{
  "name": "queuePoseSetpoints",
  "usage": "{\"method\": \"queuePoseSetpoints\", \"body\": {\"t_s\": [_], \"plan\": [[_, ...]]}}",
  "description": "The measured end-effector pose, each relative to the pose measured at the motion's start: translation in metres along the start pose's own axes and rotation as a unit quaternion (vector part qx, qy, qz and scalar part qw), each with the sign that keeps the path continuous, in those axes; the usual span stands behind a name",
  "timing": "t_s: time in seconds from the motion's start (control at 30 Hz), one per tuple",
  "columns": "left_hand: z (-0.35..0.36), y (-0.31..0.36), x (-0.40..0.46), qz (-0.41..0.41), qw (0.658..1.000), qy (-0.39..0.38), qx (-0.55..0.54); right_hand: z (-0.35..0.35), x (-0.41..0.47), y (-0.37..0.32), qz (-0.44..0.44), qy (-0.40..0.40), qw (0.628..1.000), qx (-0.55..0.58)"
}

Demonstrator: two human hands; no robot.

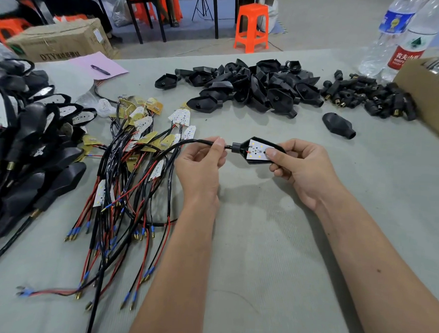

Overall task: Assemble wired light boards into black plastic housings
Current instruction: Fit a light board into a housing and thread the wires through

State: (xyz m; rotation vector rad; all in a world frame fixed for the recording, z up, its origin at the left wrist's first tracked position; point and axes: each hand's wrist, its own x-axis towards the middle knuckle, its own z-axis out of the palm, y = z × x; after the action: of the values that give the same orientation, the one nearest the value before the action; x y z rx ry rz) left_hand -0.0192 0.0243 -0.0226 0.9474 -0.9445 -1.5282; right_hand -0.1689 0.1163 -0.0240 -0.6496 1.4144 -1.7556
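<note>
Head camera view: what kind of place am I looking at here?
Most likely a small assembly workshop for lights. A heap of empty black housings lies on the grey table, a tangle of wired light boards waits beside it, and finished units are stacked at the left.

White light board (258, 151) in black housing (261, 161); orange stool (252, 26).

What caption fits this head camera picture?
Left hand pinches the black cable while right hand presses a light board into a black housing.

bottles (405, 36) cut off, box label (59, 55) blurred
</note>
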Motion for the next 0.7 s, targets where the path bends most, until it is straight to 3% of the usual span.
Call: {"method": "queuePoseSetpoints", "body": {"t_s": [0.2, 0.5, 0.7], "plan": [[-0.013, 0.008, 0.010, -0.031, 0.996, 0.047, -0.076, -0.007, 0.002, -0.002, 0.004, 0.013, 1.000, -0.012], [-0.004, 0.002, 0.001, -0.068, 0.995, -0.035, -0.065, -0.008, 0.002, -0.004, 0.005, -0.011, 1.000, 0.004], [-0.002, 0.001, -0.001, -0.050, 0.996, -0.065, -0.033, -0.011, 0.002, -0.005, 0.016, -0.040, 0.999, -0.001]]}}
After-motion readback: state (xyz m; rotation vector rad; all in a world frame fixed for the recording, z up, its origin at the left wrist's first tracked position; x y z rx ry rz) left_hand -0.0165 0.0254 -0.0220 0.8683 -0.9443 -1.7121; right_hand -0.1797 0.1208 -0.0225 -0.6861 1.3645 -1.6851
